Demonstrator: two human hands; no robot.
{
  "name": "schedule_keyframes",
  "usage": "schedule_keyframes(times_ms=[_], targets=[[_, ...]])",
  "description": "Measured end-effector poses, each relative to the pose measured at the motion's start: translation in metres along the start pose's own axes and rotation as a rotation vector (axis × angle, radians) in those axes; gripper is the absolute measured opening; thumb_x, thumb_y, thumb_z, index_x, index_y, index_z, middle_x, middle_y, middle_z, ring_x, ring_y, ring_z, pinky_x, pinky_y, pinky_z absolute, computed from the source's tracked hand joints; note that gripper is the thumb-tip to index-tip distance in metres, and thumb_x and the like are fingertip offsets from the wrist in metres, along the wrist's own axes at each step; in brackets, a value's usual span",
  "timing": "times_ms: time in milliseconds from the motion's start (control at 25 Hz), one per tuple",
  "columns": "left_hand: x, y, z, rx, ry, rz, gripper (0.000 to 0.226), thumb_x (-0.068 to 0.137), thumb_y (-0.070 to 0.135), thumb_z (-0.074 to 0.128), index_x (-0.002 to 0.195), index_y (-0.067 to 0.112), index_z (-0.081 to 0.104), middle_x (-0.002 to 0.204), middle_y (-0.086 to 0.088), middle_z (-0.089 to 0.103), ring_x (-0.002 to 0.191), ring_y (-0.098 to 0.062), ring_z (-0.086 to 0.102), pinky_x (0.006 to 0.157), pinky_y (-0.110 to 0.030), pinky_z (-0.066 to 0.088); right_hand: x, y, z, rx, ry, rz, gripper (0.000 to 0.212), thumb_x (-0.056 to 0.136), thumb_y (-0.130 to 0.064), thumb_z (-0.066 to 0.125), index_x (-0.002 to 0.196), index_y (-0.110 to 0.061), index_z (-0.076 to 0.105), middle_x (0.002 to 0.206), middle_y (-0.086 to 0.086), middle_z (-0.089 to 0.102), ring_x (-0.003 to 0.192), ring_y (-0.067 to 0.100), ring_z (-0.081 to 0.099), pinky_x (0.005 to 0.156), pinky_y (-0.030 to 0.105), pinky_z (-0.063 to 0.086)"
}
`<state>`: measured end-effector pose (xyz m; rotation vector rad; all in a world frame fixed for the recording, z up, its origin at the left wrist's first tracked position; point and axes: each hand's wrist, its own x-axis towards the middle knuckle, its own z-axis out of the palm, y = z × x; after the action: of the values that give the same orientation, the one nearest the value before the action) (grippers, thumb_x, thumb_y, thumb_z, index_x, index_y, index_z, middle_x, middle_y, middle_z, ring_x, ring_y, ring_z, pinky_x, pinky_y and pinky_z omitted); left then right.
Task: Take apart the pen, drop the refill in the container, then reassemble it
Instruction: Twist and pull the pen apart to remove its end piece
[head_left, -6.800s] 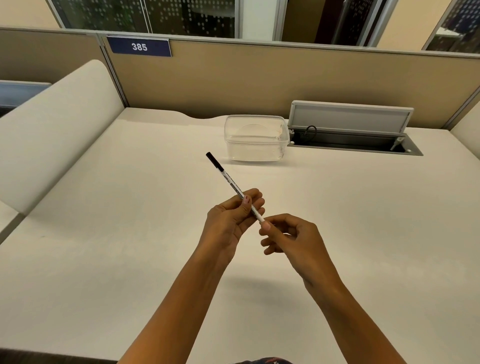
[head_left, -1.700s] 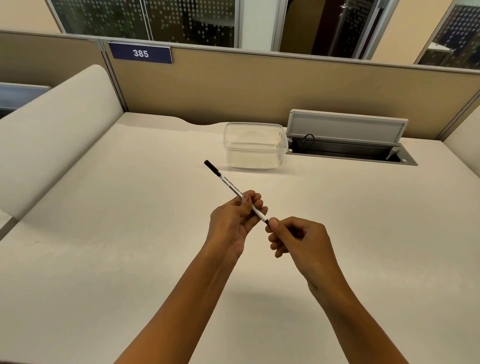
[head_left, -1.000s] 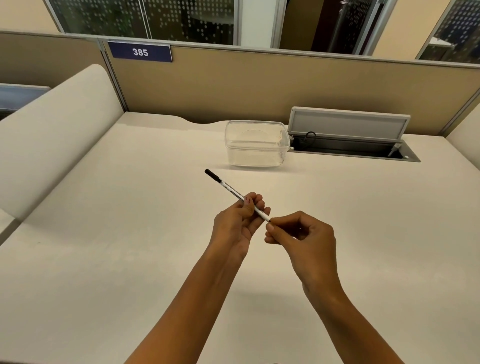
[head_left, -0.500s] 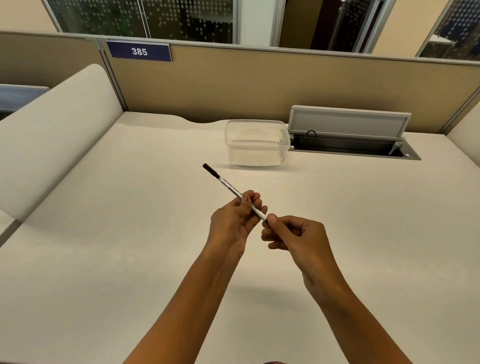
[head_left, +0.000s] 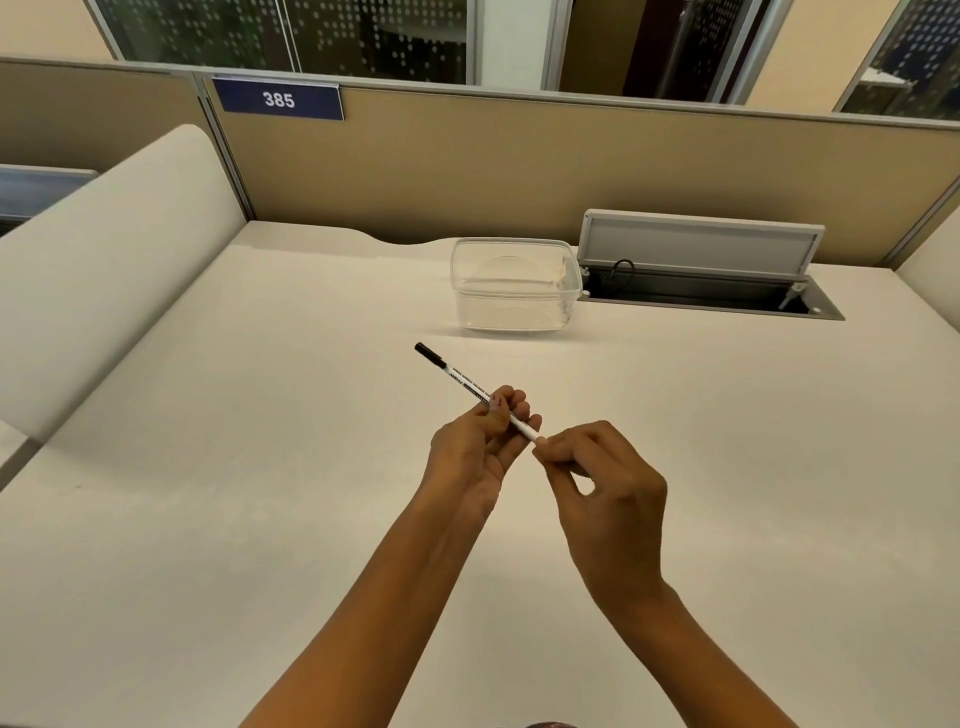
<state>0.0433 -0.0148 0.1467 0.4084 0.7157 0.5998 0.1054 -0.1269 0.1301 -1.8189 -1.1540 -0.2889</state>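
Observation:
A thin white pen (head_left: 460, 376) with a black end points up and to the left above the desk. My left hand (head_left: 480, 447) grips its barrel near the lower end. My right hand (head_left: 597, 480) pinches the pen's lower tip between thumb and fingers; the tip itself is hidden by the fingertips. A clear plastic container (head_left: 514, 283) stands beyond the hands, near the back of the desk, with nothing visible inside it.
The cream desk (head_left: 260, 493) is bounded by a tan partition (head_left: 467, 171) at the back and a cream side panel (head_left: 104, 270) on the left. An open grey cable hatch (head_left: 701, 275) lies right of the container.
The pen stays held in both hands at the same spot. My right hand's fingers have shifted on the pen's lower tip, and the pen's tilt has varied slightly.

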Motion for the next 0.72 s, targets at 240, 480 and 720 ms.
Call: schedule_keyframes(times_ms=[240,480,720], targets=[[0.002,0.002,-0.002,0.073,0.012,0.023,0.018,0.092,-0.002,0.05,0.082,-0.001,0.064,0.063,-0.005,0.073,0.058,-0.013,0.071,0.052,-0.024,0.057,0.015,0.001,-0.005,0.367,-0.209,0.56,0.014,0.08,-0.028,0.073,0.092,-0.022,0.072,0.081,-0.007,0.074,0.073,0.006,0.071,0.069,0.012,0.055],[-0.003,-0.002,-0.002,0.18,0.036,0.055,0.017,0.091,-0.003,0.051,0.082,-0.002,0.066,0.065,-0.005,0.074,0.061,-0.014,0.072,0.053,-0.023,0.057,0.021,0.007,-0.009,0.629,-0.397,0.803,0.009,0.081,-0.019,0.072,0.084,-0.011,0.076,0.069,0.005,0.075,0.061,0.019,0.071,0.061,0.024,0.058],[-0.003,-0.007,0.003,0.197,0.131,0.069,0.02,0.091,-0.004,0.05,0.079,-0.002,0.066,0.069,-0.009,0.07,0.065,-0.02,0.069,0.052,-0.024,0.057,0.012,0.001,-0.007,0.274,-0.264,0.543,0.004,0.076,-0.023,0.078,0.076,-0.022,0.075,0.058,-0.008,0.071,0.053,0.006,0.069,0.055,0.01,0.051]])
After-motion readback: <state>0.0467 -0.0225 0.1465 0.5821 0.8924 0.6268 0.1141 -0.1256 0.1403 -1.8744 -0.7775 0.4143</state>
